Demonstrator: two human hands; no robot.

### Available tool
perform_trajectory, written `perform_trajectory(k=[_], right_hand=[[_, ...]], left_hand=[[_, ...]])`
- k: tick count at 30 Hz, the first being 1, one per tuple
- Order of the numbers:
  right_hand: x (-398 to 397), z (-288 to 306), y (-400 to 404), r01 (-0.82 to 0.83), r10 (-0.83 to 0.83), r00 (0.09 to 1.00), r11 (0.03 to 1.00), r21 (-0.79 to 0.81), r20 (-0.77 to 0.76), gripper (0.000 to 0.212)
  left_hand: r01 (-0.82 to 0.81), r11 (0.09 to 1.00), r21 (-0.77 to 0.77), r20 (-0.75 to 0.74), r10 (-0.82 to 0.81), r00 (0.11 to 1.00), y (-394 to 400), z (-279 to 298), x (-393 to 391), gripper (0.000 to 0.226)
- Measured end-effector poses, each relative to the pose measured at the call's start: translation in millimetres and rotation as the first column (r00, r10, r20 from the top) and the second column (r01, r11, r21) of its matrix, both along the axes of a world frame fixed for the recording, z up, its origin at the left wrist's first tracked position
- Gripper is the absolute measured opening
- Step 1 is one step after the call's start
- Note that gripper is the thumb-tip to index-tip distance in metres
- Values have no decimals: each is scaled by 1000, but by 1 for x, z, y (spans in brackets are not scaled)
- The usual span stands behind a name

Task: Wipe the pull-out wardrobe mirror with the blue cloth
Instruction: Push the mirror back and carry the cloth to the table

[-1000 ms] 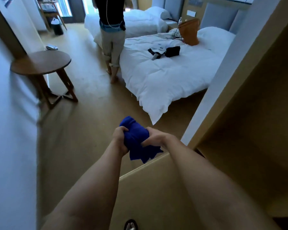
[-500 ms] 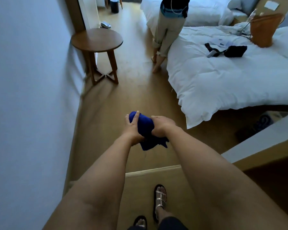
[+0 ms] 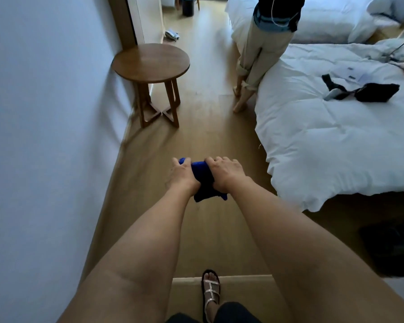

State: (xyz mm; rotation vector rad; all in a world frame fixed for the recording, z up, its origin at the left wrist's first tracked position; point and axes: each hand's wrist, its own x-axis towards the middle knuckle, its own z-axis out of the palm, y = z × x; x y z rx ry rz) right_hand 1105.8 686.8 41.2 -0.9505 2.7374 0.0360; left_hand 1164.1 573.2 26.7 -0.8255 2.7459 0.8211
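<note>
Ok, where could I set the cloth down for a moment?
The round side table by the left wall shows a bare top. The near stretch of the white bed is also free; its far part is crowded with black items and papers. Both hands hold the blue cloth.

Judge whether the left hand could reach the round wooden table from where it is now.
Probably not without stepping forward. The left hand grips the blue cloth together with the right hand, and open floor separates it from the round table farther ahead.

Bare forearms, no sleeves, silver strappy sandal (image 3: 210, 295) with black sole, dark trousers (image 3: 233, 313)
</note>
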Motion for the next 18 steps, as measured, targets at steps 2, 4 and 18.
perform_trajectory(k=[2,4,18], right_hand=[[-38,2,-4,-11,11,1000,1000,-2,4,56],[-71,3,-10,-22,22,1000,1000,2,-4,55],[-242,-13,-92,-65,61,994,997,-37,-96,58]], left_hand=[[-1,1000,-18,20,2,1000,-3,6,-36,46],[-11,1000,-29,32,12,999,-7,9,-65,49],[-68,997,-21,-40,67,997,-87,0,-235,50]])
